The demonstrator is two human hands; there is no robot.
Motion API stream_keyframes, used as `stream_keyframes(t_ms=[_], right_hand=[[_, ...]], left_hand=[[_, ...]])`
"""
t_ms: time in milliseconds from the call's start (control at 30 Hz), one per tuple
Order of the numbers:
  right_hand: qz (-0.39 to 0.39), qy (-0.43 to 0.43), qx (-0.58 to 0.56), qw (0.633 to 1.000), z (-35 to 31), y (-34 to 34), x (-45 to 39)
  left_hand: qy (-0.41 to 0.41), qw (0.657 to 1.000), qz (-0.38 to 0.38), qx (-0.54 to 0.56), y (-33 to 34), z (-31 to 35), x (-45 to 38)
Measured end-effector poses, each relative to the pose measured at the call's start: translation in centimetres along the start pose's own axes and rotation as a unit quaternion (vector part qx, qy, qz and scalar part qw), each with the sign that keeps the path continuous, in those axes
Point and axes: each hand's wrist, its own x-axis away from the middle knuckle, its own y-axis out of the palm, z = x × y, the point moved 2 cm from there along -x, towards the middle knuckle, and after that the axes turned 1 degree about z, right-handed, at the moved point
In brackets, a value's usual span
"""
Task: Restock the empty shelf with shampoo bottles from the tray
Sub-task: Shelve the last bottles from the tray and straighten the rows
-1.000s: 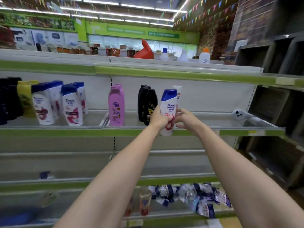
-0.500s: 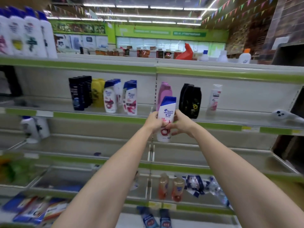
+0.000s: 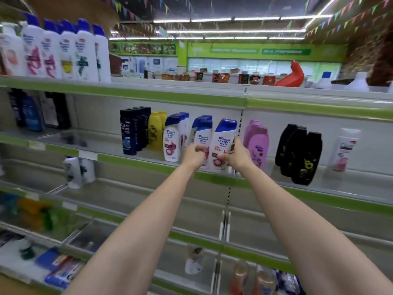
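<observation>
Both arms are reaching forward to the middle shelf [image 3: 212, 177] with its green front strip, where a white shampoo bottle [image 3: 223, 143] with a blue cap is standing tilted a little to the right, its base at the shelf's front edge. The right hand [image 3: 236, 156] is holding this bottle, its grip curling round the bottle's right side with the thumb lying across the lower front of the label. The left hand [image 3: 194, 155] is sitting just to the bottle's left with its fingers curled, in front of a neighbouring white bottle [image 3: 202, 137]; whether that grip is actually pinching anything or only touching the bottles is not clear from this angle. The held bottle is sitting at the right end of rows of matching white, blue-capped bottles [image 3: 173, 139]. Further left on the same shelf, yellow bottles [image 3: 156, 129] and dark blue bottles [image 3: 129, 133] are standing in rows. To the right, just past a slotted upright in the back panel, pink bottles [image 3: 256, 139] are standing, then black bottles [image 3: 302, 152], then a single white bottle with a pink label [image 3: 343, 150] well apart from them. On the top shelf at the left, taller white bottles with blue caps [image 3: 63, 52] are lining up side by side. Lower shelves are showing blurred packets and a few bottles.
</observation>
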Motion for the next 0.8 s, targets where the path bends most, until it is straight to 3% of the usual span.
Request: stream_keyframes(t_ms=[400,800], right_hand=[[0.008,0.036,0.044,0.998,3.1,1.5,-4.7],[0.047,0.089,0.100,0.990,2.2,2.0,-1.0]], left_hand=[[-0.043,0.994,-0.023,-0.102,2.4,-3.3,-5.0],[-0.056,0.994,-0.058,-0.072,0.7,-4.4,-3.6]])
